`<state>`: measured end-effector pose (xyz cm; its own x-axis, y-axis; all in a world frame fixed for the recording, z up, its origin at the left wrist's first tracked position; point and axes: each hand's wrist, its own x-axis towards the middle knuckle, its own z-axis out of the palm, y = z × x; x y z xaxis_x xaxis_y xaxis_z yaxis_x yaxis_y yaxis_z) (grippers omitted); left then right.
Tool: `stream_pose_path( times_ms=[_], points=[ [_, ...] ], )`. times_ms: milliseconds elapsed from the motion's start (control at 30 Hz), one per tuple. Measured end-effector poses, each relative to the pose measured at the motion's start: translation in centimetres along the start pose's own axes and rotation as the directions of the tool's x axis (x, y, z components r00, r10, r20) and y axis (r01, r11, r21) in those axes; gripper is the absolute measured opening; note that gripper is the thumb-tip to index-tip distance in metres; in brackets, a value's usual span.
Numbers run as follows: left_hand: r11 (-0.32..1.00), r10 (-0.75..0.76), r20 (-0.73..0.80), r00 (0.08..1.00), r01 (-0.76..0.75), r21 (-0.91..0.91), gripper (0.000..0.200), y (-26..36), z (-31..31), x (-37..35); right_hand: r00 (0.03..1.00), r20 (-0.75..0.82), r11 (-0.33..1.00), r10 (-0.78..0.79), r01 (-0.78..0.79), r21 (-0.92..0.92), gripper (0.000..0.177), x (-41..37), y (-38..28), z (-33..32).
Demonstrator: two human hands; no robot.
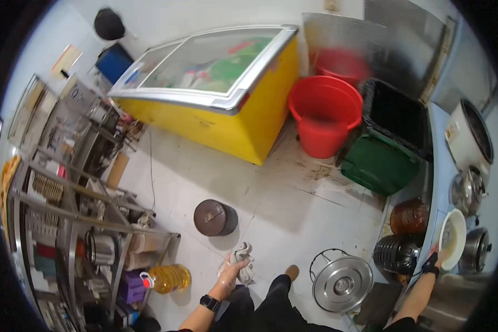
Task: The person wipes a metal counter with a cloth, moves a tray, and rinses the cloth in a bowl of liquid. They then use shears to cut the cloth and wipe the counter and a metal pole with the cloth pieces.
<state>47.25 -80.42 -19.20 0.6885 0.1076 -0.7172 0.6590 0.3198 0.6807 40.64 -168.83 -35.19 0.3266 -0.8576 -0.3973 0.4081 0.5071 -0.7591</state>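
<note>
My left hand [229,273], with a dark watch on its wrist, is closed around a crumpled grey-white cloth [243,261] above the floor. The hand looks wet or soapy. At the right, my right hand [432,258] grips the near side of a cream-coloured bowl [455,235] by its rim. The bowl is tilted over the light-blue counter edge, and its inside looks pale. Part of my right hand's fingers is hidden by the bowl. Beside the bowl stand a lidded steel pot [476,249] and another shiny metal pot [467,191].
A brown round stool [213,217] stands on the floor ahead. Left are metal shelves [94,216] and an oil jug [170,278]; right, a steel-lidded container [343,283]. A yellow chest freezer [205,122], red buckets [326,99] and a green bin [380,166] line the back.
</note>
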Motion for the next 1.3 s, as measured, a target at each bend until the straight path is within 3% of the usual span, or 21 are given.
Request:
stream_pose_path(
  times_ms=[200, 267, 333, 367, 400, 433, 467, 533, 567, 667, 733, 867, 933, 1000, 1033, 1067, 1100, 1133, 1167, 1233, 1300],
  points=[
    [0.991, 0.025, -0.071, 0.997, -0.034, -0.129, 0.092, -0.5, -3.7, -2.1, 0.998, 0.004, 0.996, 0.060, -0.060, -0.071, 0.031, -11.4, 5.8, 7.2],
    [0.993, 0.069, -0.182, 0.981, -0.085, -0.081, 0.049, -0.1, -5.3, -3.3, 0.987, 0.113, 0.973, 0.114, -0.089, -0.212, 0.034, -15.3, 8.3, 8.4],
    [0.983, 0.098, -0.197, 0.976, -0.126, -0.133, 0.049, -0.8, -8.2, -3.8, 0.937, 0.285, 0.891, 0.200, -0.053, -0.451, 0.040, -15.7, 11.8, 7.1],
    [0.975, 0.121, -0.178, 0.977, -0.150, -0.165, 0.048, -0.4, -9.3, -4.6, 0.819, 0.472, 0.864, 0.326, -0.056, -0.500, 0.040, -15.4, 13.1, 6.7],
    [0.965, 0.146, -0.161, 0.976, -0.176, -0.195, 0.047, -0.2, -10.9, -5.5, 0.875, 0.377, 0.871, 0.303, -0.094, -0.483, 0.038, -20.0, 14.4, 9.7],
    [0.955, 0.155, -0.139, 0.978, -0.184, -0.234, 0.105, -0.8, -13.1, -5.7, 0.921, 0.273, 0.878, 0.279, -0.130, -0.461, 0.037, -26.2, 15.3, 12.9],
    [0.944, 0.170, -0.160, 0.972, -0.207, -0.256, 0.105, -1.3, -15.3, -6.0, 0.852, 0.402, 0.863, 0.336, -0.108, -0.494, 0.033, -27.2, 16.9, 13.1],
    [0.922, 0.210, -0.158, 0.965, -0.249, -0.298, 0.108, -2.2, -19.6, -7.0, 0.904, 0.341, 0.866, 0.258, -0.060, -0.496, 0.024, -42.0, 18.0, 18.9],
    [0.909, 0.220, -0.182, 0.958, -0.270, -0.319, 0.108, -2.5, -21.8, -7.9, 0.911, 0.340, 0.842, 0.232, -0.013, -0.540, 0.023, -44.8, 19.5, 19.7],
    [0.865, 0.247, -0.309, 0.918, -0.353, -0.357, 0.103, -2.4, -28.6, -12.3, 0.658, 0.573, 0.754, 0.489, 0.012, -0.656, 0.024, -55.6, 22.3, 22.2],
    [0.810, 0.303, -0.363, 0.881, -0.439, -0.390, 0.093, -3.1, -33.9, -14.8, 0.590, 0.597, 0.735, 0.543, 0.010, -0.678, 0.027, -63.3, 25.4, 23.8],
    [0.691, 0.412, -0.542, 0.732, -0.639, -0.338, 0.073, -3.9, -43.6, -20.5, 0.201, 0.628, 0.643, 0.752, -0.010, -0.766, 0.026, -80.8, 30.8, 27.0],
    [0.635, 0.438, -0.605, 0.665, -0.705, -0.316, 0.058, -3.9, -47.5, -23.8, -0.100, 0.621, 0.628, 0.777, 0.188, -0.755, 0.023, -89.0, 32.7, 28.2],
    [0.569, 0.437, -0.676, 0.594, -0.764, -0.304, 0.059, -3.6, -50.5, -27.0, -0.088, 0.514, 0.504, 0.853, 0.391, -0.770, 0.023, -98.5, 33.6, 29.5],
    [0.531, 0.418, -0.703, 0.575, -0.783, -0.325, 0.061, -4.5, -52.5, -27.2, -0.269, 0.480, 0.549, 0.835, 0.354, -0.757, 0.025, -102.2, 35.3, 29.9],
    [0.536, 0.385, -0.727, 0.569, -0.779, -0.325, 0.060, -4.8, -54.0, -28.3, -0.500, 0.515, 0.717, 0.696, 0.530, -0.453, 0.019, -106.4, 35.8, 30.6],
    [0.542, 0.352, -0.748, 0.562, -0.775, -0.327, 0.060, -4.8, -55.3, -29.4, -0.709, 0.510, 0.821, 0.487, 0.571, 0.010, 0.019, -110.6, 36.4, 31.2],
    [0.502, 0.333, -0.781, 0.528, -0.801, -0.327, 0.056, -4.4, -56.0, -30.4, -0.847, 0.466, 0.805, 0.257, 0.454, 0.381, 0.025, -114.9, 36.9, 31.9],
    [0.500, 0.329, -0.789, 0.519, -0.804, -0.321, 0.056, -4.2, -56.8, -31.3, -0.898, 0.382, 0.831, 0.218, 0.376, 0.409, 0.026, -119.4, 36.9, 32.6],
    [0.466, 0.361, -0.795, 0.488, -0.833, -0.299, 0.053, -4.5, -58.7, -32.9, -0.883, 0.267, 0.915, 0.385, 0.402, 0.010, 0.026, -124.4, 44.5, 33.8],
    [0.452, 0.339, -0.804, 0.488, -0.835, -0.316, 0.052, -4.9, -60.7, -33.3, -0.874, 0.192, 0.889, 0.446, 0.407, -0.210, 0.021, -131.0, 49.5, 35.0]
  ],
)
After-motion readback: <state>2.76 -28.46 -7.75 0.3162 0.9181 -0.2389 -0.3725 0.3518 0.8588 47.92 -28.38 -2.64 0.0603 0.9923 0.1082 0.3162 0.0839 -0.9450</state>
